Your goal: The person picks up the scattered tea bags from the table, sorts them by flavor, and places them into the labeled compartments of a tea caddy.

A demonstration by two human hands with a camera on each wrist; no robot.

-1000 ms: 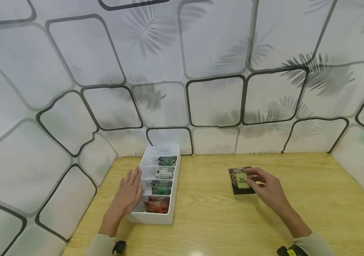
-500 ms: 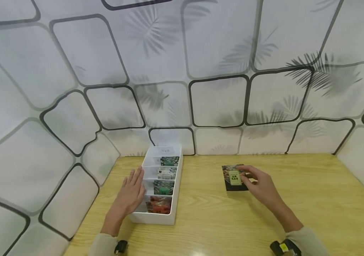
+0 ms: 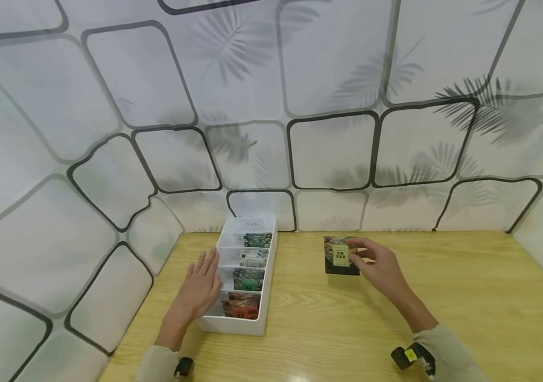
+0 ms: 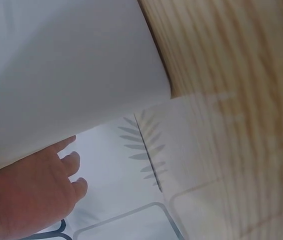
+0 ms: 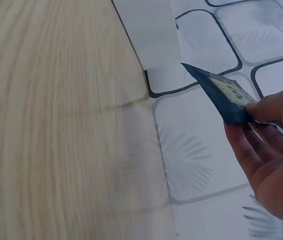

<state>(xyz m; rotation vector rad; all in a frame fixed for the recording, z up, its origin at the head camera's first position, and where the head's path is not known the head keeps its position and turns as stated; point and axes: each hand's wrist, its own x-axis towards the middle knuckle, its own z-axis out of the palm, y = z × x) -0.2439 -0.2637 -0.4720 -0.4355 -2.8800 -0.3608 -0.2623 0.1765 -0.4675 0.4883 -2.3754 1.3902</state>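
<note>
My right hand (image 3: 380,268) pinches a dark packet (image 3: 341,268) with a pale yellow-green label by its right edge. In the right wrist view the packet (image 5: 219,97) is tilted, thumb on its label face and fingers beneath, raised above the table. My left hand (image 3: 197,286) lies with straight fingers along the left rim of a white divided box (image 3: 263,297). The left wrist view shows this hand (image 4: 31,192) against the box's outer wall (image 4: 81,75). Inside the box, packets stand by compartment: red ones (image 3: 242,306) nearest, then green (image 3: 248,279), white (image 3: 253,258) and dark green (image 3: 258,240).
Both hands work over a light wood table (image 3: 309,318). A white patterned cloth backdrop (image 3: 333,154) rises behind its far edge and along both sides. The rearmost box compartment (image 3: 247,225) shows no packet.
My right hand has carried the packet leftward and slightly up, nearer the box. The left hand keeps its place on the box, while the whole view has shifted slightly.
</note>
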